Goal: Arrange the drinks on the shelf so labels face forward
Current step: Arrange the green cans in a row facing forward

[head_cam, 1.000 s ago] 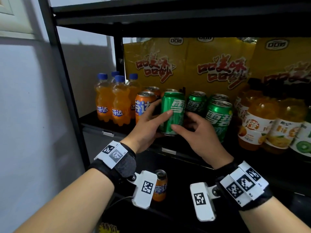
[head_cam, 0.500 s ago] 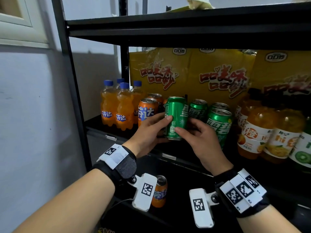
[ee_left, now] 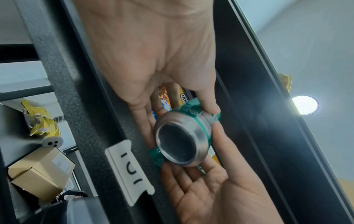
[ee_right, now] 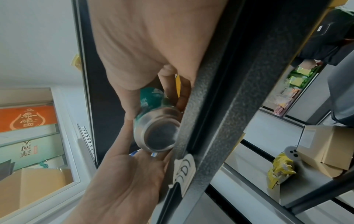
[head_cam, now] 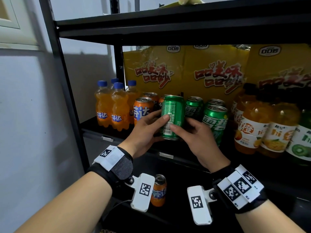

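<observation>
A green soda can (head_cam: 173, 115) is held upright at the front edge of the black shelf (head_cam: 107, 135), its barcode side facing me. My left hand (head_cam: 149, 130) grips its left side with thumb and fingers, and my right hand (head_cam: 195, 137) grips its right side. From below, the left wrist view shows the can's silver base (ee_left: 180, 144) between my left hand (ee_left: 153, 53) and right hand (ee_left: 220, 189). The right wrist view also shows the can (ee_right: 159, 133) between the right hand (ee_right: 153, 45) and left hand (ee_right: 124, 181). Whether the base touches the shelf is unclear.
Orange cans (head_cam: 143, 108) and orange bottles (head_cam: 117, 111) stand to the left. Green cans (head_cam: 215, 121) and juice bottles (head_cam: 252, 128) stand to the right. Yellow cartons (head_cam: 215, 73) fill the back. One orange can (head_cam: 159, 192) sits on the lower shelf.
Both hands have turned the green can: its big white logo has swung off to the right and the barcode side now faces me. The hands stay on it.
</observation>
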